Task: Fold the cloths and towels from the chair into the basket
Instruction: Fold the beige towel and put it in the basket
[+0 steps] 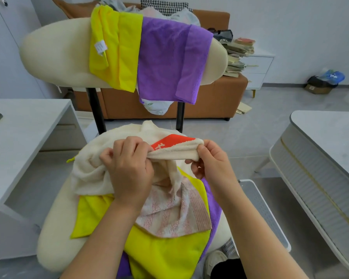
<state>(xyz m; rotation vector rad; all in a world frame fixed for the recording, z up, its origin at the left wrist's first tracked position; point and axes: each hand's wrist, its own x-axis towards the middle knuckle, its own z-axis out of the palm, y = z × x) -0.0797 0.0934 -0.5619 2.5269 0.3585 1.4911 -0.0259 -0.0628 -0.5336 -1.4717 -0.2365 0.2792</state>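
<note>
Towel (89,174), cream with an orange patch (169,140): lying bunched at the centre of the frame, on top of the pile on the seat (54,238), its upper edge being pulled taut between both hands. Left hand (129,168): gripping that edge with fingers curled over it, just left of the patch. Right hand (208,164): pinching the far end of the edge between thumb and fingers, just right of the patch. Hanging loose below the taut edge, a fold of the same cream fabric, touching a pink towel (169,214). Lying under the pink towel, low in the frame, a lime cloth (165,252), with a violet cloth (214,202) showing along its right side. Draping over the backrest (54,55) in the upper half of the frame, side by side and touching, a yellow cloth (117,51) at left and a purple cloth (169,63) at right. Standing at lower right, just beside the seat, a white perforated basket (270,218), partly hidden by the right forearm. Showing behind the backrest, a brown sofa (220,97).
</note>
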